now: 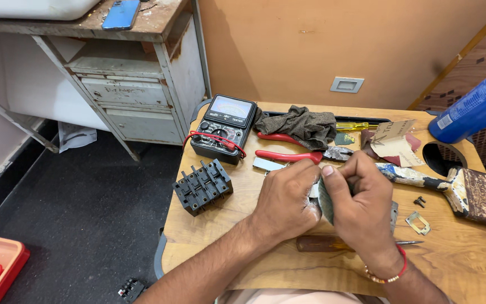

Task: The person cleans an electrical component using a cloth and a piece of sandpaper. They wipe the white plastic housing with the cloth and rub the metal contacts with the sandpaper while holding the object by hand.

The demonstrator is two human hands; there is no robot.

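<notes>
Both hands meet at the centre of the frame, over a small wooden table [243, 247]. The left hand [284, 198] is curled, its fingers pressed together around a small part that stays hidden inside the grip; what it is cannot be told. The right hand [361, 202] pinches a dark grey-green piece of sandpaper [325, 201] between thumb and bent fingers, holding it against the left hand's knuckles. A red thread and a beaded band sit on the right wrist.

Just below the hands lies a screwdriver with a brown handle [324, 243], its tip pointing to the right. At left of centre stands a black terminal block [202, 186], and above it an analogue multimeter [224, 128] with red leads. Red-handled pliers [288, 147] lie above the hands, beside a crumpled grey cloth [305, 125]. At the right edge rests a worn paintbrush [468, 194], with 1 small metal bracket [418, 223] and a dark screw [419, 200] near it. A blue cylinder [473, 110] pokes in at the upper right. A blue phone [121, 14] lies on a metal desk [136, 84] in the upper left.
</notes>
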